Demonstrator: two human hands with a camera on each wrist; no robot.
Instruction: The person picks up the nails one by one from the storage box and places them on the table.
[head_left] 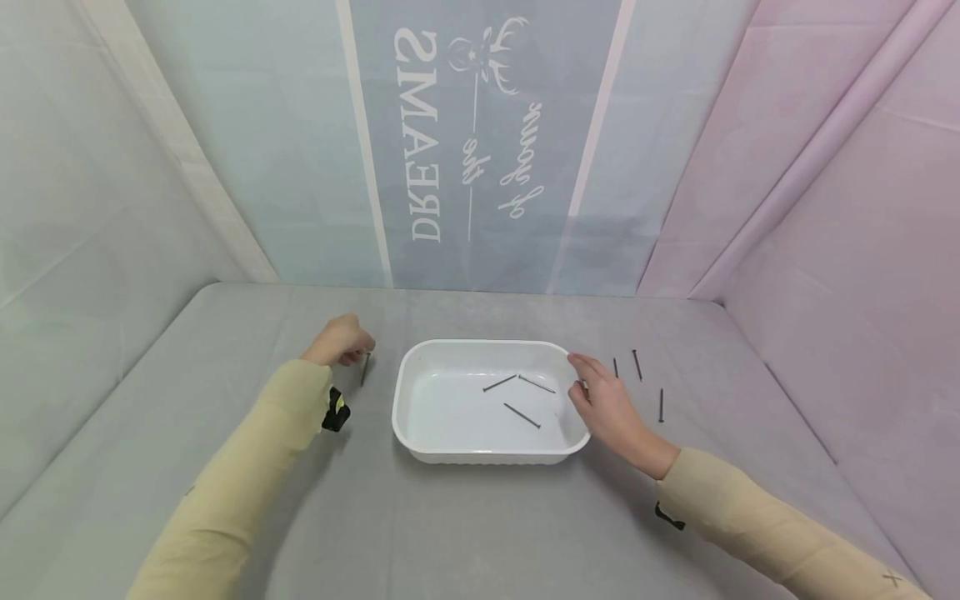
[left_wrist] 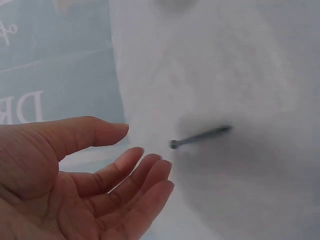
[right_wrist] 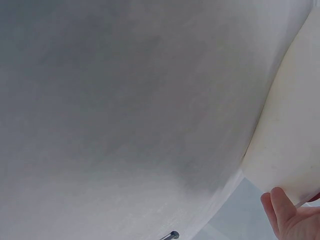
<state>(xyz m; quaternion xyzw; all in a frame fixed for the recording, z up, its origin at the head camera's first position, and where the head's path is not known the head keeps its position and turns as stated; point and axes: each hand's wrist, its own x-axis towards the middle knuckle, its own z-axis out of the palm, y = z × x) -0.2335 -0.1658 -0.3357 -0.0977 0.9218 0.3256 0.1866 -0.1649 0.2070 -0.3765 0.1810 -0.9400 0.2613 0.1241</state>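
Note:
My left hand (head_left: 339,340) is left of the white tub, its fingertips close to a dark nail (head_left: 365,369). In the left wrist view the thumb and fingers stand apart with nothing between them, and the nail (left_wrist: 202,136) shows just beyond the fingertips, head toward the hand. My right hand (head_left: 611,412) grips the right rim of the white tub (head_left: 450,417); in the right wrist view its fingers (right_wrist: 284,205) lie against the outer wall. Inside the tub lie three nails (head_left: 522,416), spread toward the right half.
Right of the tub, beyond my right hand, are three more nails (head_left: 637,365) on the grey cloth (head_left: 465,533). A hanging with mirrored lettering (head_left: 480,150) forms the back wall, and pale fabric walls (head_left: 847,250) rise at both sides.

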